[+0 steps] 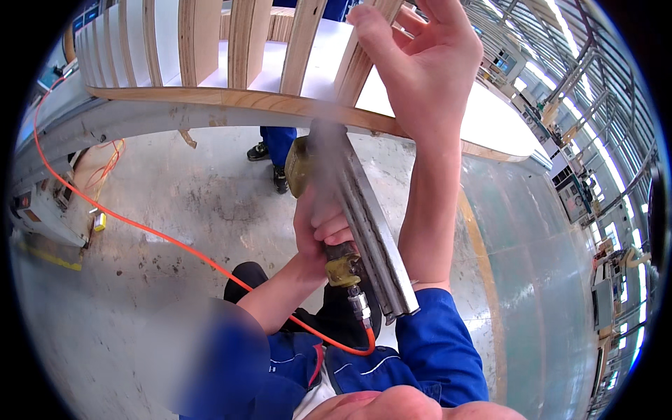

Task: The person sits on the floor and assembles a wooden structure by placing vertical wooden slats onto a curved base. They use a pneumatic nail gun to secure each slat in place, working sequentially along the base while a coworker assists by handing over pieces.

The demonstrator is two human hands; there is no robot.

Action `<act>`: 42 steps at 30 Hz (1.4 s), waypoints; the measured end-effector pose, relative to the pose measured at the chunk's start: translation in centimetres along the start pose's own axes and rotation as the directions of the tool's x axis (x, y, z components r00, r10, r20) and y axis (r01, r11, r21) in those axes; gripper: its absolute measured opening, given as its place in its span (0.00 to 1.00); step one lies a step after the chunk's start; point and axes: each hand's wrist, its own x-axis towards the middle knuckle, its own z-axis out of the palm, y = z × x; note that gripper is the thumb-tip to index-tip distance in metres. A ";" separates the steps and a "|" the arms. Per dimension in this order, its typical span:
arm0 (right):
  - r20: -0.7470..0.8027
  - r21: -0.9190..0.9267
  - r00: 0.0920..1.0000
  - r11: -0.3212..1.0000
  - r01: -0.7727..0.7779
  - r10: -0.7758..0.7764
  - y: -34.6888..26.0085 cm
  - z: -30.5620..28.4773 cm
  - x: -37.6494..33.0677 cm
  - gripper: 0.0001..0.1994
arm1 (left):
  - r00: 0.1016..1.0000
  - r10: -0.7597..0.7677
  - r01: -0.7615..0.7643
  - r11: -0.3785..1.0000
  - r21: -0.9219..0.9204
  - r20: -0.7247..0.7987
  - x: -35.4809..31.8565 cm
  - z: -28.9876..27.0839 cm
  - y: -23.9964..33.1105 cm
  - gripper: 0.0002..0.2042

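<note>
My left hand (pixel 323 220) is wrapped around the grip of an air nail gun (pixel 374 231), which has an olive body and a long metal magazine. Its upper end is at the front edge of a curved plywood strip (pixel 231 98); a hazy blur hides whether they touch. Raised on the right, my right hand (pixel 434 77) has its thumb and fingers around an upright wooden slat (pixel 355 73). Several similar slats (pixel 245 49) stand in a row to the left, along the strip.
An orange air hose (pixel 175 241) runs from the gun's base across to the left. A grey beam (pixel 140 122) lies below the strip. Another person's legs (pixel 278 143) show beyond it. A grey machine (pixel 52 213) stands at left, and workbenches (pixel 570 189) line the far right.
</note>
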 end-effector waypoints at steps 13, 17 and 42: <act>0.005 -0.141 0.995 0.985 0.096 -0.097 0.8 0.4 -0.3 0.20 | 1.000 0.005 -0.004 0.998 -0.066 0.004 -0.7 -0.9 0.6 0.16; -0.011 -0.094 1.000 0.995 0.023 -0.024 -0.4 0.1 -0.8 0.19 | 1.000 -0.003 0.004 0.999 -0.052 0.020 -0.8 -1.2 0.3 0.14; 0.017 0.000 1.000 1.000 -0.010 0.010 -0.1 -0.1 0.0 0.20 | 0.998 -0.049 0.052 0.996 -0.071 0.046 -0.7 -0.6 -0.4 0.16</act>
